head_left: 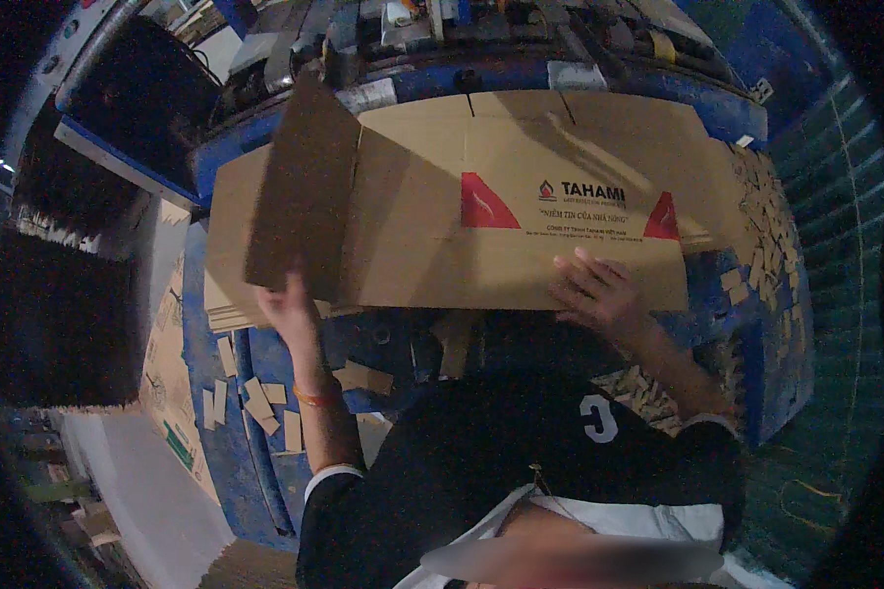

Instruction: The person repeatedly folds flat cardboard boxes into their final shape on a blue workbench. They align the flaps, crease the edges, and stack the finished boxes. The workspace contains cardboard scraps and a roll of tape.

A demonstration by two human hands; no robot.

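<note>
A large printed cardboard box blank (413, 216) lies across the blue machine table, with red corner shapes and dark print on its right panel. Its left end panel (304, 187) stands raised, folded up along a crease. My left hand (290, 306) grips the lower edge of that raised panel, fingers closed on the board. On the right panel's near edge rests my right hand (599, 287), its fingers spread flat over the board. Under the blank, more cardboard sheets (228, 316) show in a stack at the left.
Small cardboard offcuts (260, 402) lie on the blue table (216, 461) at the near left. Many more scraps (761, 226) are heaped at the right. Machine rollers and metal parts (442, 49) run along the far side. Tall stacks of dark board (64, 285) stand at the left.
</note>
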